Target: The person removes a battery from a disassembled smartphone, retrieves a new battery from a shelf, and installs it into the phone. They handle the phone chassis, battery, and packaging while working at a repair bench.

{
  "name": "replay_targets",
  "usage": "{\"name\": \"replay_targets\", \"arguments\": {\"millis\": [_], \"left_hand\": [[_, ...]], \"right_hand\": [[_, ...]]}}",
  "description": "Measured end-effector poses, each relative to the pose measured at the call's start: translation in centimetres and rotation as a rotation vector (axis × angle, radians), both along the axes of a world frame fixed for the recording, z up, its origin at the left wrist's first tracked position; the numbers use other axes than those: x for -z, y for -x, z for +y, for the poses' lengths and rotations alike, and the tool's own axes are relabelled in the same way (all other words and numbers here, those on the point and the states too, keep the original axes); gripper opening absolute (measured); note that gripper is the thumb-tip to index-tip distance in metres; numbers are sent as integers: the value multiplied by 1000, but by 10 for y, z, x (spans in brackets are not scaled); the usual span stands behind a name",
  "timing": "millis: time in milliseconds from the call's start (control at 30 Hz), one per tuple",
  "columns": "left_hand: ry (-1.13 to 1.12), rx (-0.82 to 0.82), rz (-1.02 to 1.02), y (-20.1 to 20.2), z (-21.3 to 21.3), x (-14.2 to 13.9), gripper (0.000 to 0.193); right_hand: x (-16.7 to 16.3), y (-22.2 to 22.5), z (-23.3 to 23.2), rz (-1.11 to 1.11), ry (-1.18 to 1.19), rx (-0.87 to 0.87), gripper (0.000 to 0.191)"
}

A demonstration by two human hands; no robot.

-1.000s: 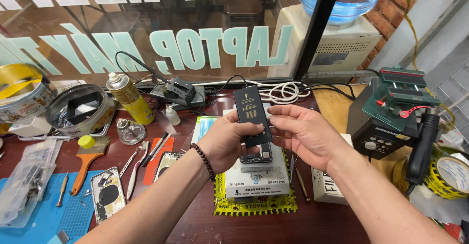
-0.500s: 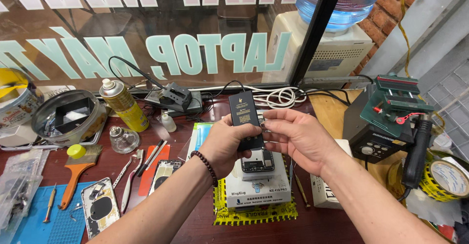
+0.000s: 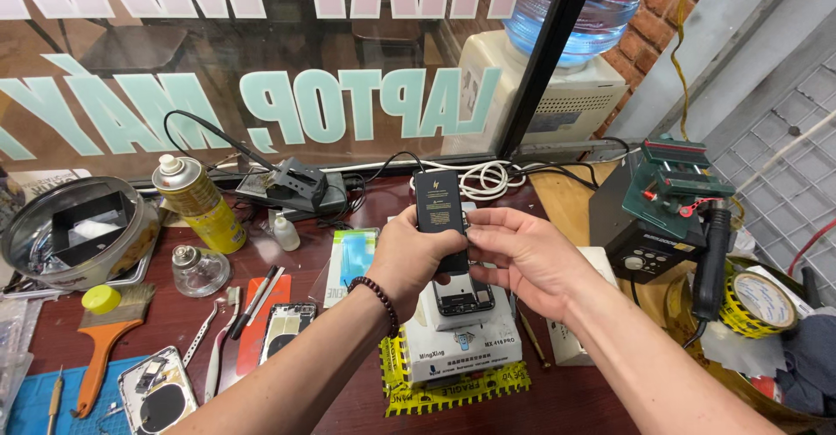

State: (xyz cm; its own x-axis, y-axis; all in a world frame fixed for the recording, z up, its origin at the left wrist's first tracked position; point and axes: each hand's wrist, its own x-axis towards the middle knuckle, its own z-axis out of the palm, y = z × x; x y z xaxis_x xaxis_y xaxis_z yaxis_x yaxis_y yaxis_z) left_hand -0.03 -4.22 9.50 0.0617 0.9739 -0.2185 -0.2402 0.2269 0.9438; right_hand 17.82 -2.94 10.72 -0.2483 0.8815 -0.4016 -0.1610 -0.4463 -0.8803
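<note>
A flat black phone battery stands upright between my two hands in the head view. My left hand, with a dark bead bracelet on its wrist, grips the battery's lower left side. On the right, my right hand pinches the battery's lower edge with fingertips. Just below the hands an opened phone lies on a white box-shaped device, which rests on a yellow mat.
A yellow spray can, a small glass bottle, an orange-handled brush, tweezers and two phone back housings lie on the left. A green-topped machine and yellow tape roll stand right. Cables run along the window.
Both hands have risen slightly with the battery, which stays upright. The camera view has shifted, so the bench items on the left appear further left.
</note>
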Motion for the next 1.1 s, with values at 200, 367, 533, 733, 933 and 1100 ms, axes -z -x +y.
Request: {"name": "replay_targets", "arguments": {"millis": [200,367,533,733,933,1100], "left_hand": [[5,-23,68,-8,2,5,28],[138,58,-30,-1,11,22,24],[369,82,40,9,29,48,21],[325,50,370,-1,42,73,25],[316,36,457,-6,45,76,46],[313,52,489,-9,40,78,49]], "right_hand": [[13,-9,6,45,28,-32,28],[27,-27,22,-29,52,-35,34],[45,-50,33,-522,-182,22,35],[79,-51,28,-859,-513,-116,36],[84,-49,27,-881,-526,-150,34],[79,-46,17,-920,-521,-200,34]]}}
